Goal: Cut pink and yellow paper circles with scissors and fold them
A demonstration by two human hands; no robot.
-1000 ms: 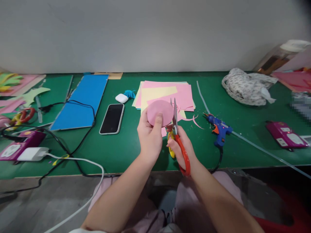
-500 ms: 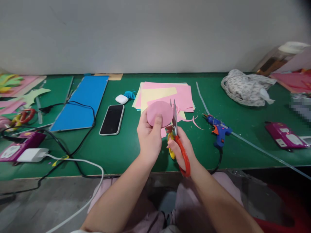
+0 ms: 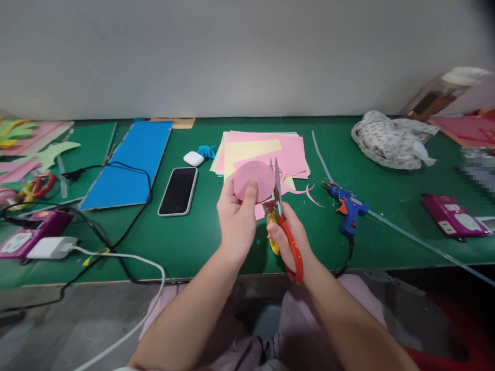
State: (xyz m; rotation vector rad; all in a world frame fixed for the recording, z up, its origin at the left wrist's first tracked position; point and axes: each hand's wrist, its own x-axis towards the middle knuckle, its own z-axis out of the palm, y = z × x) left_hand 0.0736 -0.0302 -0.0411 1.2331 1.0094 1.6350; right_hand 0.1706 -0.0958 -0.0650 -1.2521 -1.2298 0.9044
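Pink paper disc (image 3: 254,179) is being pinched by the left hand (image 3: 238,212), thumb on top; the right hand (image 3: 297,233) is gripping scissors (image 3: 293,249), blades slightly parted just beside the rim, a paper stack (image 3: 290,154) lying beyond; edge-trimming seems to be proceeding, probably calling for a slight turn

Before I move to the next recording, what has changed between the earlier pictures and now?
Very little: the whole view shifts slightly, and any movement of the scissors blades is too small to call. Nothing was taken hold of or let go. The left hand keeps the pink paper disc, the right hand the scissors. Phone and glue gun stayed put.
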